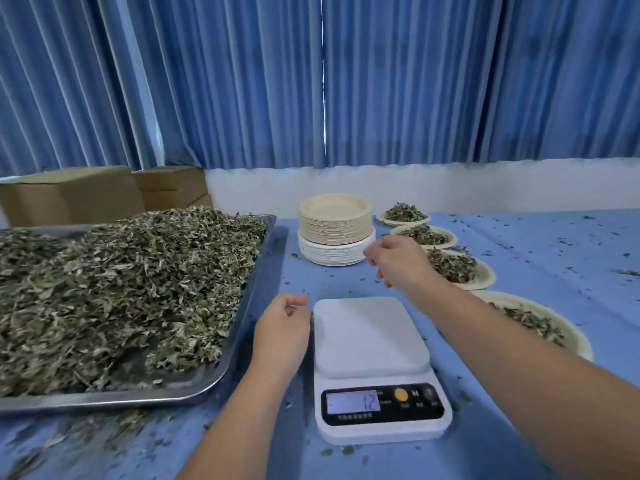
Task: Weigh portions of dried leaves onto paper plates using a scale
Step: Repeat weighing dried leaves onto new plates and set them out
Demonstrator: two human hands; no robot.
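Scale display "12", button "M"; fingers of left hand and right hand loosely curled, empty

Pleated blue curtains above a white wall strip, cardboard boxes at left, blue-covered table.

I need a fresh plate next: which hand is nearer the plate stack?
Right. The right hand is just right of the plate stack; the left hand lies nearer the person, beside the scale.
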